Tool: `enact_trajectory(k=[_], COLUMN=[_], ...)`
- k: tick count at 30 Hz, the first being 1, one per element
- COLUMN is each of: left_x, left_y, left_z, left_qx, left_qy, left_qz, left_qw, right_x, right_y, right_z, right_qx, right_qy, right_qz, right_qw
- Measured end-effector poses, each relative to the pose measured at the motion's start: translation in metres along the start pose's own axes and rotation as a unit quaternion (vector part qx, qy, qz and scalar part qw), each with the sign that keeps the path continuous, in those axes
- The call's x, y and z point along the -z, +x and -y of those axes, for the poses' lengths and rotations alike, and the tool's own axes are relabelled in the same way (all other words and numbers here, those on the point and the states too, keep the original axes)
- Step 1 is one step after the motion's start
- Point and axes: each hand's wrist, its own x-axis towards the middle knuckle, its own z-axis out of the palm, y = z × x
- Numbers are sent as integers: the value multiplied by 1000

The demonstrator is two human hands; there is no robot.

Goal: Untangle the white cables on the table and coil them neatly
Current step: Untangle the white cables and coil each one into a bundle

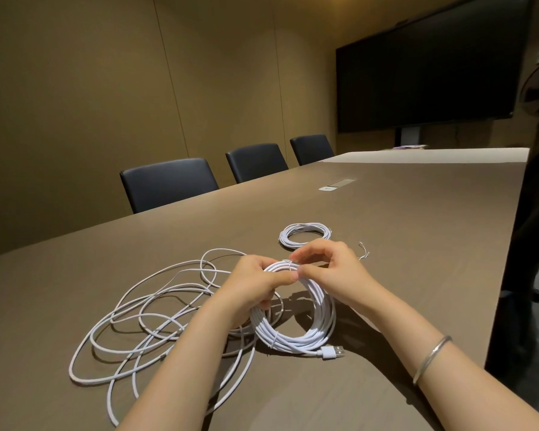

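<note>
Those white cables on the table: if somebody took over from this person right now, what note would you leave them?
Left hand: grips the top of the large round coil of white cable, held tilted up with its lower edge on the brown table.
Right hand: pinches a thin wire tie at the coil's top.
The coil's USB plug lies at its lower edge.
Done: a smaller coil of white cable lies flat beyond the hands; a spare twist tie sits to its right.
Left: finish this tie, then coil the loose white cable sprawled to the left.
</note>
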Motion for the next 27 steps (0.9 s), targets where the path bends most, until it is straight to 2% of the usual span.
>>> enact_trajectory(k=[4,7,9,16,22,25,27], left_x=[-1,1,3,0,-3,-2,-1], left_y=[0,2,2,4,7,8,9], left_z=[-4,-5,-4,-2,0,3,5], left_qx=[43,92,105,100,84,86,90], left_qy=[-68,-153,-171,-158,-153,-152,-164], left_qz=[3,8,18,-14,-63,-80,-85], left_qw=[997,984,979,982,983,981,979], right_x=[0,-3,-4,-10,-14,-18,-20], right_y=[-2,-2,-2,-1,2,3,4], right_z=[0,0,-1,-11,-16,-18,-21], right_qx=[33,66,75,167,305,323,306], right_qy=[-5,0,19,-69,-184,-242,-233], right_qz=[24,2,-21,-63,-59,-37,-29], right_qw=[999,998,997,981,932,914,923])
